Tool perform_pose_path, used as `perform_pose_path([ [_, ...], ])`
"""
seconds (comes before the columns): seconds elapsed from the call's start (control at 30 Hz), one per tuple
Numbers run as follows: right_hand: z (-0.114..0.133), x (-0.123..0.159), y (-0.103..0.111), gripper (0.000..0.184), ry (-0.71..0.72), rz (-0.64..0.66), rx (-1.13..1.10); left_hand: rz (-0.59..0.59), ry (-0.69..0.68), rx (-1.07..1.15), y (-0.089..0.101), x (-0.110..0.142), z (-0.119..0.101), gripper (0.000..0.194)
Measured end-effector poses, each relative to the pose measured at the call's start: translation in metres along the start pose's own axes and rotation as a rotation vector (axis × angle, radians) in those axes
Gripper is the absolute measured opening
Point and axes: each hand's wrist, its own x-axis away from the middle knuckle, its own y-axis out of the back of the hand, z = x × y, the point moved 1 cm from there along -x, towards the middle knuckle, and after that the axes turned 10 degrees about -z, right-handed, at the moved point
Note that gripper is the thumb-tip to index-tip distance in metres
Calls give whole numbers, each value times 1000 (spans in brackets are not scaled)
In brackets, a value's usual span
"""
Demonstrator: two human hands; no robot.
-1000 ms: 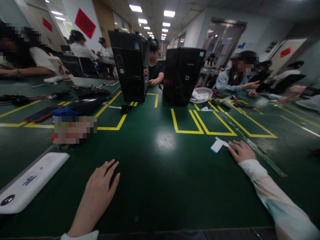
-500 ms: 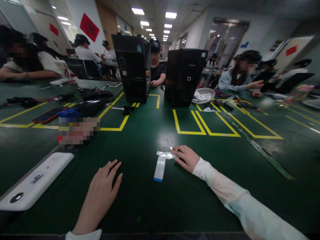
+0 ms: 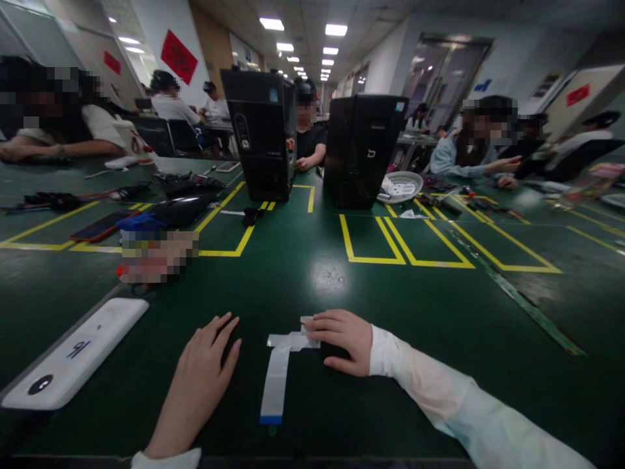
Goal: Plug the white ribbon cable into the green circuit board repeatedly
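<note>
A white flat ribbon cable (image 3: pixel 276 378) with a blue end lies bent on the green table (image 3: pixel 234 436), its blue end toward me. My right hand (image 3: pixel 344 339) rests its fingertips on the cable's far right end, which the fingers partly cover. The fingers are stretched out and lie flat rather than wrapped around it. To the left of the cable, my left hand (image 3: pixel 202 371) lies on the table with its fingers apart and nothing in it.
A white oblong device (image 3: pixel 78 352) lies at the left. Two black computer towers (image 3: pixel 266 137) stand at the back, with a person seated behind them. A white basket (image 3: pixel 400 187) sits right of the towers. A long green strip (image 3: pixel 522 296) lies at the right. Yellow tape marks the table.
My right hand has moved toward me and to the left, and the ribbon cable has slid along with it. My left hand stays in nearly the same place.
</note>
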Motion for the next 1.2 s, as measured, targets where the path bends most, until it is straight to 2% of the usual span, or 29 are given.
perform_pose_path([
  [0.1, -2, 2, -3, 55, -24, -27, 73, -1, -9, 1, 0, 1, 1, 54],
  [0.2, -25, 11, 1, 57, -177, -138, 254, 20, -7, -7, 0, 1, 3, 55],
  [0.3, -71, 37, 20, 62, -539, -290, 491, 44, 10, -17, 0, 2, 2, 56],
  [0.43, -131, 107, 67, 72, -1174, -432, 771, 56, 12, -16, 1, 1, 2, 57],
  [0.47, -139, 127, 80, 74, -1326, -475, 826, 55, 11, -17, 0, 1, 2, 57],
  [0.53, -147, 165, 104, 79, -1572, -484, 850, 47, 11, -19, 0, 1, 2, 56],
  [0.6, -146, 194, 122, 81, -1722, -499, 838, 36, 11, -17, -2, 1, 3, 56],
  [0.7, -138, 215, 135, 81, -1786, -487, 817, 23, -2, -5, -3, 2, 3, 54],
  [0.9, -132, 214, 134, 75, -1819, -376, 812, 16, 1, -11, -4, 1, 3, 56],
  [1.1, -128, 219, 128, 81, -1782, -295, 810, 23, 5, -5, -2, 1, 2, 57],
  [1.2, -121, 223, 118, 81, -1697, -279, 839, 33, 14, -12, -1, 0, 1, 58],
])
